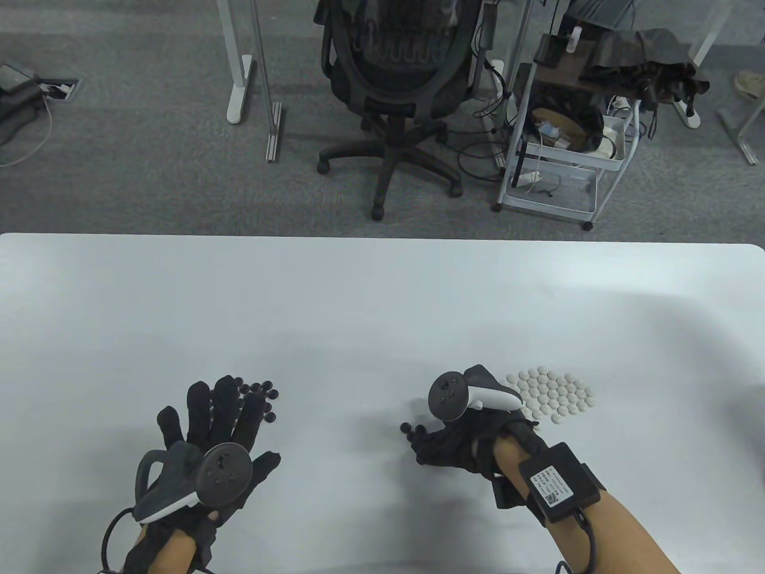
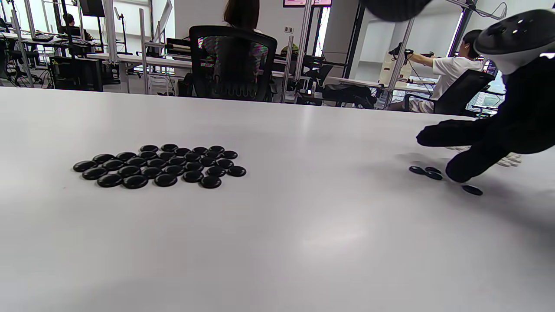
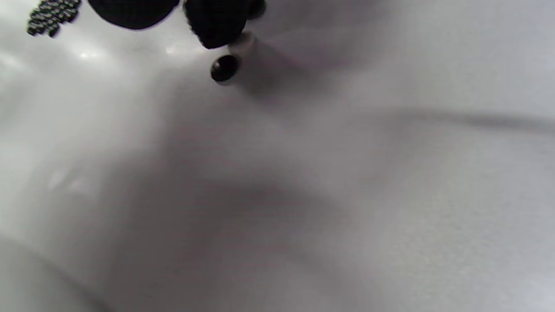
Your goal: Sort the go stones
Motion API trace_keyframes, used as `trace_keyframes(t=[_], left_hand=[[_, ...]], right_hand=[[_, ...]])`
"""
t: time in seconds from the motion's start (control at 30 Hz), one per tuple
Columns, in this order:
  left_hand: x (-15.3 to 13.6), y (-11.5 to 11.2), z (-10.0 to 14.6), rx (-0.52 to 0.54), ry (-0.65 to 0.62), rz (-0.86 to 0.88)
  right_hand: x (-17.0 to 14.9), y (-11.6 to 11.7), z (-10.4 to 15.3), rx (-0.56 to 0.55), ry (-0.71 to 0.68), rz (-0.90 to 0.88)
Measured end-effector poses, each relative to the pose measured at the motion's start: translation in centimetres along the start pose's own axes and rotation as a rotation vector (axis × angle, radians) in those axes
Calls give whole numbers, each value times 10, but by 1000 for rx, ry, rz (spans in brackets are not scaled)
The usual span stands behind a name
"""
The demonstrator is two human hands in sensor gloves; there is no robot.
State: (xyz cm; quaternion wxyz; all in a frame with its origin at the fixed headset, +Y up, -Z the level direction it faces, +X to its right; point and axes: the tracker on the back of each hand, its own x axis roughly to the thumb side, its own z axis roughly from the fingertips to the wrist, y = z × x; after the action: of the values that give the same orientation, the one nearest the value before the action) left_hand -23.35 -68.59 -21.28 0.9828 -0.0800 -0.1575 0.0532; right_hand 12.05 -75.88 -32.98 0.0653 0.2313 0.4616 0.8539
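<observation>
Black stones [image 2: 159, 166] lie packed in a flat cluster on the white table [image 1: 382, 299], nearest the left wrist camera; in the table view the left hand [image 1: 209, 442] covers most of them, its fingers straight and spread, reaching over the cluster and gripping nothing (whether the fingertips actually touch the stones cannot be told). A few loose black stones [image 2: 427, 172] lie well apart from that cluster, toward the middle of the table, right at the fingers of the right hand [image 1: 460, 442]; that hand is bent down over them with curled fingers, one fingertip [image 2: 461, 170] down at the table surface just beside them; the right wrist view shows one dark stone [image 3: 224, 69] just beside a fingertip, but whether any stone is pinched cannot be told. White stones [image 1: 553, 394] form a neat cluster just right of the right hand, partly hidden by its tracker [image 1: 466, 399]. Beyond the table's far edge stand an office chair [image 1: 391, 89] and a white cart [image 1: 568, 137] on grey carpet.
</observation>
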Motion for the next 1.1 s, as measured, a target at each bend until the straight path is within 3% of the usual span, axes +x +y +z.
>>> trace_keyframes(t=[0.1,0.23,0.47,0.6,0.93,1.1], left_hand=[[0,0,0,-2,-1,2],[0,0,0,-5,-2,2],[0,-1,-1,-10,-6,3],[0,-4,-4,-24,-3,-1],[-1,-4,-4,-33,7,10],[-1,-4,-4,-38,6,12]], right_hand=[[-11,2,5,-12,14,-21],[-46,13,31,-30,89,-9],[-156,30,98,-86,377,-223],[-192,30,110,-134,465,-316],[-202,20,99,-198,473,-363],[-196,13,109,-269,399,-388]])
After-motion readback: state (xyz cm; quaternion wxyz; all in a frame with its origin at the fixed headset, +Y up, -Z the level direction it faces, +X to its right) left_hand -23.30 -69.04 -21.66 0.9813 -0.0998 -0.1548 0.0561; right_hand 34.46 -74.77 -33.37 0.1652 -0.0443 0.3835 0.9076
